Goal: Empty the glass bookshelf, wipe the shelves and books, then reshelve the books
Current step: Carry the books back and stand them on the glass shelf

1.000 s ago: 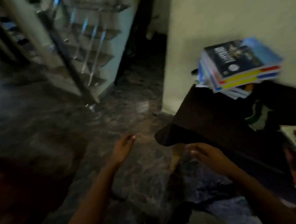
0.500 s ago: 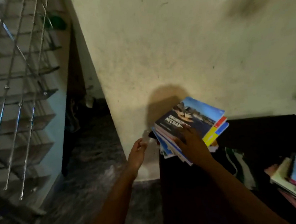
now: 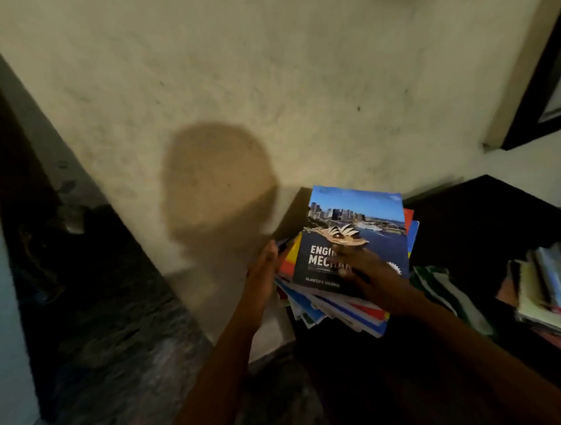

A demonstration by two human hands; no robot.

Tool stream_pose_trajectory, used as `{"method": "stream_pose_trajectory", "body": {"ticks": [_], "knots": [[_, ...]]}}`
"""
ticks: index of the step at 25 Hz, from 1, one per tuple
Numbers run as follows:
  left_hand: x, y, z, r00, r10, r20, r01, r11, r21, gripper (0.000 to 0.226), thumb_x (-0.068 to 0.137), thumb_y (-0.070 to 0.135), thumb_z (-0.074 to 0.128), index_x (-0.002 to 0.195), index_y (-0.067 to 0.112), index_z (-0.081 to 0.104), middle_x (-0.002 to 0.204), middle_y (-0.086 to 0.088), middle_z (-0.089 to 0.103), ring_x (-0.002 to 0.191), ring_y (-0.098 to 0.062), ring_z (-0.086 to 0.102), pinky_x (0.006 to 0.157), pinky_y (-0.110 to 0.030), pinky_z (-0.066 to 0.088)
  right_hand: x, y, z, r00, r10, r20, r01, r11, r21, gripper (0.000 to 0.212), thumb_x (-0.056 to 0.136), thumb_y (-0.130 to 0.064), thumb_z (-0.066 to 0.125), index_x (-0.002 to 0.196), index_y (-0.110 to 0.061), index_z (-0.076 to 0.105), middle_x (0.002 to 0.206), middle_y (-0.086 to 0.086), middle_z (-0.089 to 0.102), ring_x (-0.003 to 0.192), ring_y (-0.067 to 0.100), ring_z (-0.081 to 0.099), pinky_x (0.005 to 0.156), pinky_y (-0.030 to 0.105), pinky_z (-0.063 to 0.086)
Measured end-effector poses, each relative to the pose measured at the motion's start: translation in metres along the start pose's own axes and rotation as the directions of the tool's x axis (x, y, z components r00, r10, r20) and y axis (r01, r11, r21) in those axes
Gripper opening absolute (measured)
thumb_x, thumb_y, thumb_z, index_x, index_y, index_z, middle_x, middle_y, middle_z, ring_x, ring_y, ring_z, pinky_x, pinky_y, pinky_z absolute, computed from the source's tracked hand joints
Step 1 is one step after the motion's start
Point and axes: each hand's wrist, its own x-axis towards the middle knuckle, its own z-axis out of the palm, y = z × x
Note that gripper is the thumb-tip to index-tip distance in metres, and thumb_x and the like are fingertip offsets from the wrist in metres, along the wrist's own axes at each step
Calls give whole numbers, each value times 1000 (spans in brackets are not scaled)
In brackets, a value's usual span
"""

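Observation:
A stack of books [image 3: 336, 310] sits at the left end of a dark table [image 3: 474, 215] against the wall. The top book [image 3: 354, 221] has a blue cover with a harbour city photo and white title letters. My right hand [image 3: 370, 272] lies on that cover, fingers spread flat over the title. My left hand [image 3: 262, 271] touches the stack's left edge with straight fingers. The lower books fan out unevenly under the top one. No bookshelf is in view.
A green and white cloth [image 3: 445, 288] lies on the table right of the stack. A second pile of books [image 3: 552, 285] is at the right edge. A dark window frame [image 3: 539, 88] is on the wall at upper right. Dark floor [image 3: 123, 344] lies to the left.
My view has swung up from the floor and staircase to the wall and table. My right hand stays on the top book, now turned square to me; my left hand has reached the stack's left edge.

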Motion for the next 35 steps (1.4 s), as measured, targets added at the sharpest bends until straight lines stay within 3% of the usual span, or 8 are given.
{"method": "stream_pose_trajectory", "body": {"ticks": [5, 8, 12, 19, 24, 28, 31, 35], "knots": [[33, -20, -18, 967, -125, 223, 163, 973, -162, 56, 83, 60, 35, 121, 26, 57, 125, -3, 62, 117, -17, 57, 98, -39, 43, 46, -64, 27, 860, 475, -188, -510, 823, -250, 83, 82, -72, 35, 145, -18, 25, 151, 18, 21, 140, 36, 17, 110, 52, 19], [56, -16, -26, 927, -208, 311, 292, 923, -252, 42, 95, 47, 35, 113, 18, 59, 115, -7, 65, 101, -18, 62, 83, -31, 47, 60, -84, 37, 800, 588, -121, -587, 724, -363, 102, 78, -74, 45, 148, -12, 6, 153, 26, 1, 140, 45, -2, 109, 61, 10], [80, -2, -23, 835, -357, 419, 418, 906, -63, 28, 98, 36, 42, 110, 15, 57, 94, -2, 64, 82, -14, 60, 62, -28, 44, 75, -87, 28, 754, 654, -65, -639, 707, -303, 108, 72, -58, 68, 147, -15, 4, 147, 34, 12, 137, 51, 10, 109, 61, 21], [109, 14, 0, 766, -449, 461, 297, 882, 367, 34, 90, 35, 59, 111, 8, 60, 89, -12, 67, 69, -23, 61, 56, -30, 48, 80, -93, 16, 807, 538, -242, -590, 718, -370, 63, 85, -29, 60, 139, -12, 31, 121, 15, 57, 113, 33, 53, 87, 38, 45], [119, 4, 9, 797, -240, 554, 4, 920, 393, 48, 82, 30, 70, 122, 8, 56, 119, -16, 62, 105, -32, 61, 90, -45, 51, 71, -92, -9, 781, 570, -254, -623, 734, -270, 50, 87, -33, 56, 129, -11, 41, 121, 16, 55, 109, 34, 55, 82, 36, 44], [115, 0, 14, 846, -99, 523, -208, 843, 496, 42, 87, 34, 64, 119, 7, 57, 121, -12, 59, 110, -30, 56, 91, -38, 47, 58, -94, -18, 758, 570, -317, -652, 678, -340, 46, 88, -28, 55, 129, -13, 39, 117, 14, 56, 104, 32, 57, 73, 35, 44], [103, 15, 21, 868, -70, 491, -89, 952, 293, 38, 90, 22, 62, 125, 15, 48, 120, -8, 54, 110, -29, 55, 94, -42, 47, 42, -95, -30, 754, 551, -358, -657, 656, -371, 61, 89, -29, 54, 143, -22, 26, 124, 11, 54, 110, 30, 54, 81, 36, 46], [82, 50, 36, 833, -128, 539, 168, 985, -26, 45, 85, 0, 63, 127, -1, 47, 116, -24, 60, 84, -31, 62, 70, -39, 55, 8, -104, -49, 701, 530, -477, -682, 694, -231, 56, 92, -30, 49, 143, -26, 27, 122, 14, 54, 106, 34, 54, 84, 39, 46]]}}
